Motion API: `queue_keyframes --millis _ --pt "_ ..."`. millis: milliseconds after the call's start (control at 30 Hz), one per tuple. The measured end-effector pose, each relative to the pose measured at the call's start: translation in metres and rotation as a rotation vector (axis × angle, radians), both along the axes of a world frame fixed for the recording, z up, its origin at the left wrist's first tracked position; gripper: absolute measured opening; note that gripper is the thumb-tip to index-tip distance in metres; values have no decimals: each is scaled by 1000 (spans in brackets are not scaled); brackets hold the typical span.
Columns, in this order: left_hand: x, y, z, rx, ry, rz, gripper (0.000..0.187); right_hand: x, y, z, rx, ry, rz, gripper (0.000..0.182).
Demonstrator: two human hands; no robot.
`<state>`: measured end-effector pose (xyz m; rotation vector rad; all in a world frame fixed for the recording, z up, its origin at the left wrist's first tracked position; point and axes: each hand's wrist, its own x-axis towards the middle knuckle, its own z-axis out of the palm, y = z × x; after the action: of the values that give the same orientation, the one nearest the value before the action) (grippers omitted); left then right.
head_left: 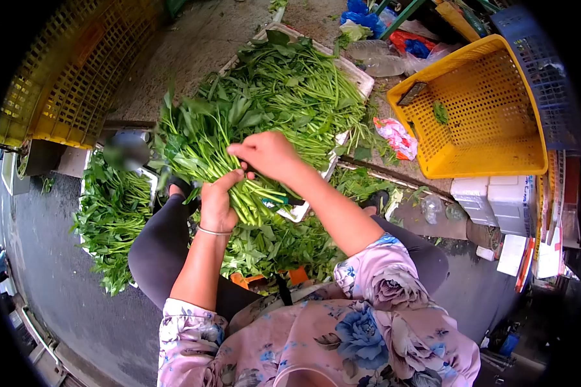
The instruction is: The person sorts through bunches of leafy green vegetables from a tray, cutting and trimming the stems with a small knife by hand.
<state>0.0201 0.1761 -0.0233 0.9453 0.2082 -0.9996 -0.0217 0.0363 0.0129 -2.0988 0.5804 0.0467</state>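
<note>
A bunch of leafy green stems (203, 145) is held in front of me, its leaves toward the upper left and its pale stems toward the lower right. Around the stems, near their lower part, my left hand (218, 203) is closed. My right hand (268, 155) touches the bunch just above, with thumb and fingertips pinched together at the stems; whether a single stem is between them is too small to tell. Behind the bunch lies a large heap of the same greens (303, 90) in a white foam box (358, 76).
More greens (119, 216) fill a box at the left, and loose leaves (277, 245) lie between my legs. A yellow crate (484, 109) stands at the right above white foam boxes (513, 200). Tall yellow crates (77, 71) stand at the upper left. A red-and-white plastic bag (396, 137) lies by the crate.
</note>
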Motion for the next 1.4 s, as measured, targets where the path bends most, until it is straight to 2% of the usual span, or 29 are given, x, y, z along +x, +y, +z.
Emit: queue_keyframes --millis 33,67,100,167,233,300,367,433,500,533,567,633,700,767,800,867,933,1000,1067,1100,1167,1233,1400 --pt "0 -1 1 15 66 -3 20 0 -16 -11 11 -14 -94 38" --pt "-1 -1 2 18 70 10 21 3 -39 -24 127 -9 -289 40" --pt "0 1 1 -13 78 22 22 2 -68 -37 129 -111 -407 40" --pt "-1 2 10 -21 90 74 25 -4 -134 -57 -260 -150 -546 32" --pt "-2 2 23 -46 67 109 31 -5 -187 -65 -421 -112 -648 27" --pt "0 3 34 -96 169 132 32 1 -235 -73 -506 -32 -652 25" --pt "3 -1 43 -76 146 133 34 15 -266 -77 -670 19 -600 24" --pt "8 -4 45 -59 136 121 35 33 -286 -80 -601 117 -597 24" --pt "14 -8 46 -36 126 117 33 49 -298 -89 -856 174 -489 24" --pt "16 -11 46 -31 130 132 32 57 -302 -89 -779 330 -457 24" --pt "18 -12 45 -26 136 147 31 62 -302 -90 -771 328 -447 24" --pt "20 -13 42 14 117 150 28 64 -302 -86 -996 502 -209 22" --pt "21 -13 39 44 100 143 26 59 -296 -80 -1081 501 -133 21" --pt "19 -13 37 54 107 137 20 50 -285 -72 -1277 222 -115 21" --pt "18 -13 35 56 109 151 17 44 -269 -61 -1280 223 -116 21" --pt "15 -13 30 45 76 133 15 29 -223 -38 -876 -2 -461 18" --pt "12 -13 26 30 59 128 14 3 -188 -53 -348 -273 -680 14" --pt "8 -13 16 35 96 157 15 -17 -127 -39 234 -521 -841 19" --pt "4 -14 11 27 89 182 17 -40 -85 -56 595 -696 -908 17" --pt "1 -14 7 26 100 180 17 -48 -66 -57 611 -688 -910 17" --pt "-2 -13 -5 32 92 168 17 -60 -31 -59 825 -806 -936 17" --pt "-5 -14 -10 12 162 150 19 -68 -2 -54 876 -804 -921 16" --pt "-10 -17 -3 -53 104 106 17 -81 43 -48 690 -598 -669 13"
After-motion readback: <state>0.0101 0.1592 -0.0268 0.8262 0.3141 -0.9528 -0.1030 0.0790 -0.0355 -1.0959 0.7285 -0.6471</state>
